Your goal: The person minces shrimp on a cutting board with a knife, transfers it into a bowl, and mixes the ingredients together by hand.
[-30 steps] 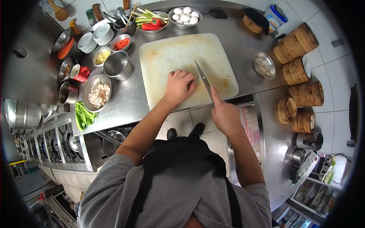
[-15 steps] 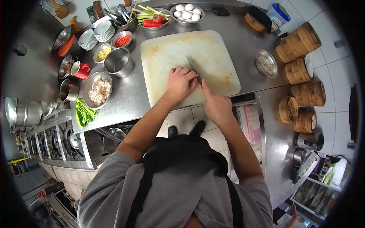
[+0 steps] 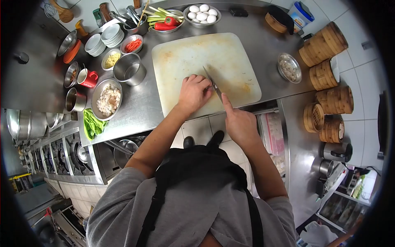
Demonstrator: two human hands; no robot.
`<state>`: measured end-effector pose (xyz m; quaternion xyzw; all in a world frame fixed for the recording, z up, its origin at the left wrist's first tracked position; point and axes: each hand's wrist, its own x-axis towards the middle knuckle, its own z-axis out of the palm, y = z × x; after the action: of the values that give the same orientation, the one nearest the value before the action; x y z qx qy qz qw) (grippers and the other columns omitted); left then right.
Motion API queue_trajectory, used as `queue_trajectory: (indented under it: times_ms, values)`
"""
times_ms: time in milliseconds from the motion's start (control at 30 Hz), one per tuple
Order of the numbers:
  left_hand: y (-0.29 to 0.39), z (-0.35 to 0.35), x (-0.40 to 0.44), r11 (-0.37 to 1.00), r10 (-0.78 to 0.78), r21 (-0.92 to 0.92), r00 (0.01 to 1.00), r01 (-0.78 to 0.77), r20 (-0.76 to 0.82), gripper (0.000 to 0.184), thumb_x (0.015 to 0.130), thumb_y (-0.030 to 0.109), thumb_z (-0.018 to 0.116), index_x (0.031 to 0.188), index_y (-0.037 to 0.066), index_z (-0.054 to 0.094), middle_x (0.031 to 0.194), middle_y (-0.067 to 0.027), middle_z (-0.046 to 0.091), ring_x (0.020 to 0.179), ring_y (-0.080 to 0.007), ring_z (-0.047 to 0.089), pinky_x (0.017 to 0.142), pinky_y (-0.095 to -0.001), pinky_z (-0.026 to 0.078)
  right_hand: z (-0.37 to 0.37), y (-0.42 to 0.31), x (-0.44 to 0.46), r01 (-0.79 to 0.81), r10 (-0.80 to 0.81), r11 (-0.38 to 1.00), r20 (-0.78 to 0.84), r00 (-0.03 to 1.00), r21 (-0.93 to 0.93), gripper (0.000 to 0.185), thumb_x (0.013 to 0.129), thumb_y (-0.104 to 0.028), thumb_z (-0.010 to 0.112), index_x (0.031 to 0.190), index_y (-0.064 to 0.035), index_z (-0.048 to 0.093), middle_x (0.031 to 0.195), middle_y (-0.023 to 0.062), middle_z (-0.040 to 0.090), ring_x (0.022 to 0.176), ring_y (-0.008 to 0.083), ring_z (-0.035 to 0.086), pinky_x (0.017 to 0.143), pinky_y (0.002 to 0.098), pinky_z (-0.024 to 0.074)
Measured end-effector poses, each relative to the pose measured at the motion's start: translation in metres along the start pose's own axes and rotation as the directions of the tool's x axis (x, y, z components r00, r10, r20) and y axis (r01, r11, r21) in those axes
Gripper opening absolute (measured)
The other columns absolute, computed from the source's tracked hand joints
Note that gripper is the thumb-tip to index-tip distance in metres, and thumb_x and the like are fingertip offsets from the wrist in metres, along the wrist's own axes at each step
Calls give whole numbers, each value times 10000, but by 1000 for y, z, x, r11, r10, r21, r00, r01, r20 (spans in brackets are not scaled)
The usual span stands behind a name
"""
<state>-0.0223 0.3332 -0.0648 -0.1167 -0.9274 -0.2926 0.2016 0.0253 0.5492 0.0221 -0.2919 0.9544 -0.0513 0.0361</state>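
My right hand [image 3: 240, 125] is wrapped round the handle of a knife [image 3: 211, 79], its index finger stretched along the top. The narrow blade points away from me over the white cutting board [image 3: 185, 51]. Beside the blade, my left hand [image 3: 195, 92] rests on the board with curled fingers. Something small and pale is at its fingertips, against the blade; its kind is too small to tell. Brown stains and a few dark bits mark the board.
On the left stand a bowl of pale, shrimp-like pieces [image 3: 98, 92], a steel pot [image 3: 138, 74], a red mug [image 3: 88, 80] and green leaves [image 3: 93, 124]. Behind is a bowl of eggs [image 3: 201, 16]. To the right are a smaller steel bowl [image 3: 289, 68] and several bamboo steamers [image 3: 323, 44].
My right hand has drawn back slightly toward me and to the right with the knife. My left hand stays nearly in place. At lower right, another person's arm has shifted.
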Motion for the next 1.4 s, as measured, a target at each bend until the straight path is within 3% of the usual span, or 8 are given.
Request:
queue_trajectory:
  times_ms: [200, 433, 500, 733, 800, 1000, 1333, 1400]
  values:
    - [-3, 4, 0, 1000, 26, 8, 999, -25, -27, 154, 816, 161, 768, 963, 160, 722, 967, -8, 679, 1002, -268, 618, 922, -448, 471, 26, -4, 35, -33, 33, 999, -18, 999, -3, 738, 895, -115, 645, 1600, -52, 435, 741, 115, 703, 645, 335, 706, 639, 490, 563]
    - [-4, -2, 0, 996, -39, -88, 997, 33, -68, 143, 823, 147, 757, 958, 154, 711, 963, -30, 676, 997, -281, 621, 924, -449, 467, 25, 5, -7, -34, 36, 998, -41, 998, 61, 747, 885, -114, 656, 1598, -60, 442, 764, 124, 713, 662, 340, 707, 639, 498, 559]
    - [-5, -3, -4, 992, -74, -105, 996, 68, -53, 146, 820, 146, 758, 957, 153, 707, 964, -34, 673, 998, -283, 620, 923, -451, 465, 11, 5, -12, -3, 7, 998, -71, 997, 56, 730, 890, -122, 607, 1592, -10, 438, 749, 121, 724, 647, 293, 724, 605, 440, 570]
    - [-4, -6, -2, 996, -44, -70, 999, 45, 11, 153, 815, 147, 764, 956, 146, 707, 964, -27, 672, 988, -279, 621, 916, -448, 461, 7, -6, 10, 2, -2, 1000, -25, 1000, 20, 718, 885, -111, 610, 1578, -4, 455, 755, 124, 721, 661, 306, 722, 623, 441, 570]
    - [-5, -5, -2, 997, -41, -64, 999, 41, 16, 151, 814, 147, 764, 955, 146, 707, 965, -25, 672, 986, -278, 621, 916, -448, 463, 22, -5, 16, -11, 13, 998, -44, 999, 56, 733, 880, -103, 656, 1587, -79, 464, 783, 121, 729, 666, 315, 716, 629, 470, 564]
    - [-4, -7, -3, 998, -40, -57, 999, 41, 25, 143, 821, 153, 759, 956, 141, 711, 973, -29, 678, 998, -283, 623, 919, -448, 467, 39, -6, 32, -10, 13, 1000, -110, 994, 30, 731, 877, -98, 652, 1584, -83, 466, 769, 110, 727, 662, 323, 713, 635, 476, 567]
    - [-6, -11, -6, 993, -79, -88, 997, 81, 19, 147, 827, 145, 759, 964, 131, 707, 965, -50, 678, 1001, -300, 627, 926, -451, 473, 15, -4, 3, 12, -7, 998, -103, 995, 56, 721, 912, -136, 628, 1603, -49, 438, 749, 105, 711, 646, 305, 710, 620, 452, 568]
    - [-6, -11, -5, 994, -74, -80, 997, 76, 23, 147, 830, 144, 758, 967, 130, 708, 965, -49, 679, 1001, -300, 628, 925, -452, 475, 15, -10, 7, -28, 29, 995, -18, 999, 92, 761, 876, -109, 667, 1602, -100, 439, 791, 135, 721, 685, 345, 713, 658, 484, 571]
